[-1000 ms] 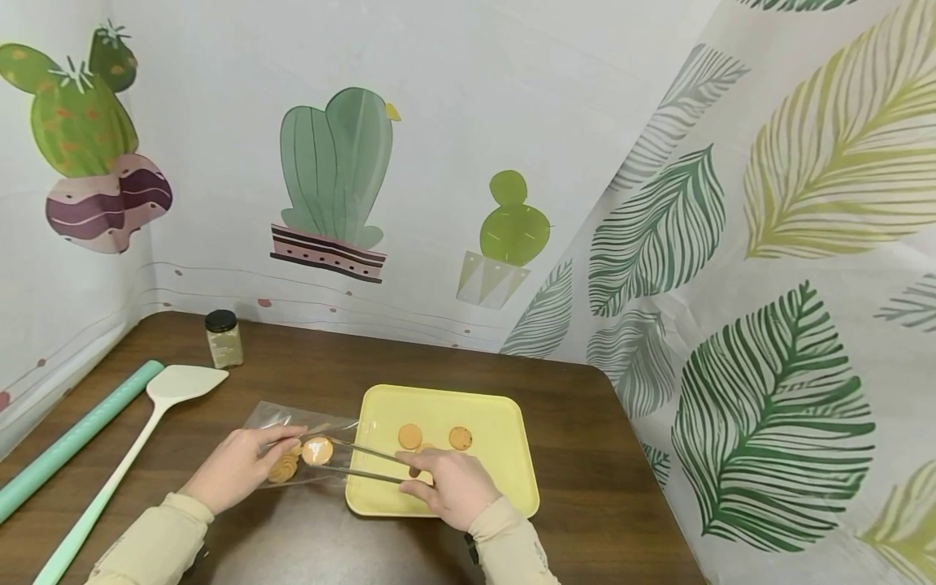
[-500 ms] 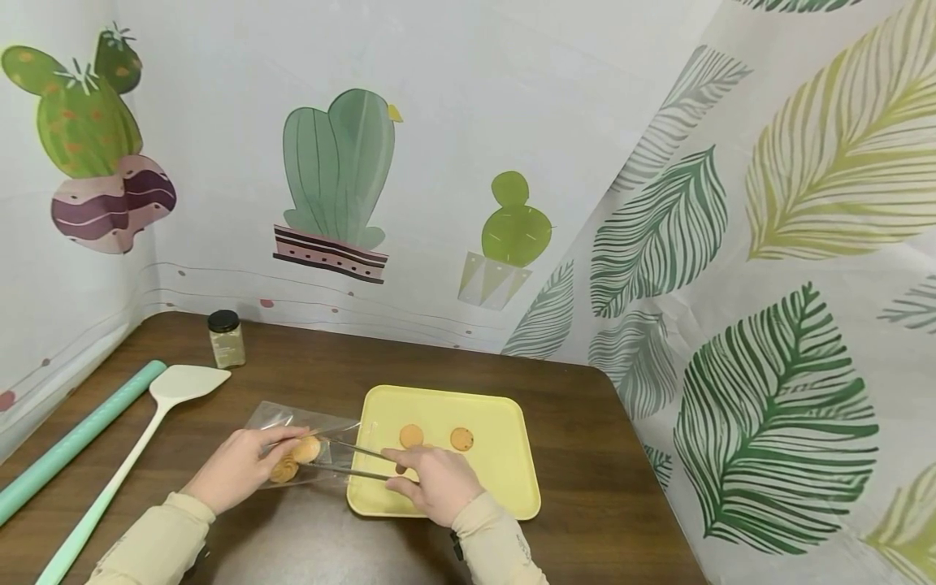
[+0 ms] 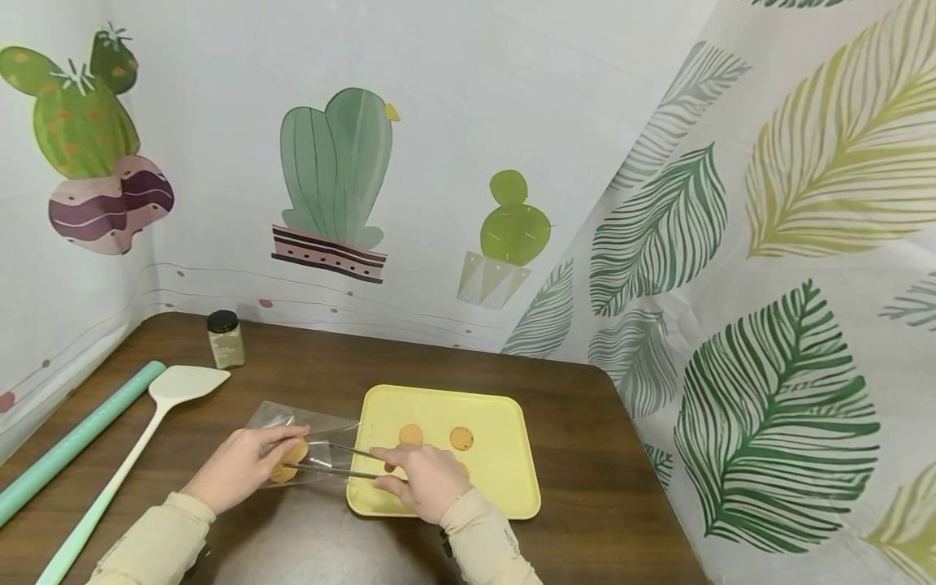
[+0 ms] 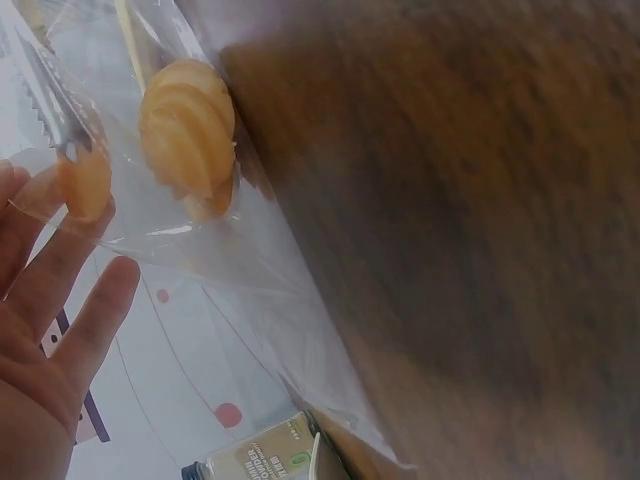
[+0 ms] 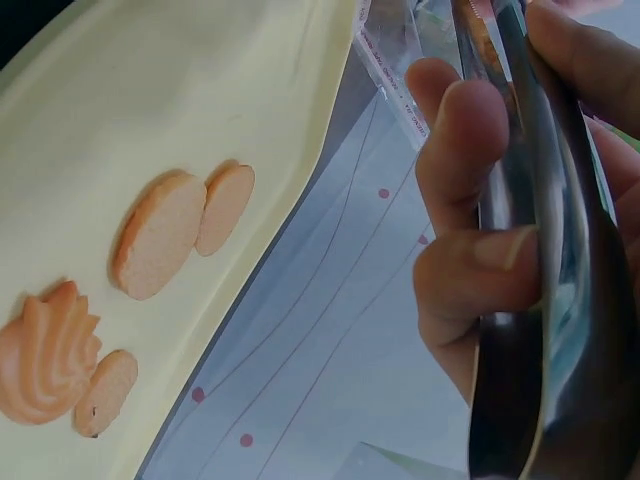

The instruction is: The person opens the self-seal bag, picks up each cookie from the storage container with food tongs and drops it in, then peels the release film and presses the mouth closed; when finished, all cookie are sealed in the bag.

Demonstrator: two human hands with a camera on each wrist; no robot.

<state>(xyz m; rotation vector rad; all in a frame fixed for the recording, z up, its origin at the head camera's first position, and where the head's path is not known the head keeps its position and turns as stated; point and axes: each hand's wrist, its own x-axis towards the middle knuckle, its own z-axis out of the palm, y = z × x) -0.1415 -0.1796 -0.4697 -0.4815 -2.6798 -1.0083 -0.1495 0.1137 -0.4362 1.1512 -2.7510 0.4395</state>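
Note:
My left hand (image 3: 234,463) pinches the mouth of a clear plastic bag (image 3: 266,414), holding it apart. Inside lie cookies: a swirl-shaped cookie (image 4: 187,130) and a round cookie (image 4: 86,185) beside a serrated tong tip. In the right hand (image 3: 435,483) is a pair of metal tongs (image 3: 340,470), gripped by the arms, with the tips reaching left into the bag around the round cookie (image 3: 296,449). Whether both tips touch that cookie cannot be told. Below the right hand is a yellow tray (image 3: 504,487) bearing several cookies, among them a swirl cookie (image 5: 50,350), partly hidden in the head view.
Left of the bag lie a pale green spatula (image 3: 157,414) and a teal rolling pin (image 3: 80,439). A black-lidded jar (image 3: 226,340) stands near the back edge of the brown table (image 3: 307,544). A patterned cloth hangs behind.
My right hand has moved left with the tongs, carrying the round cookie deeper into the bag, up against the swirl cookie. The left hand has stayed in place.

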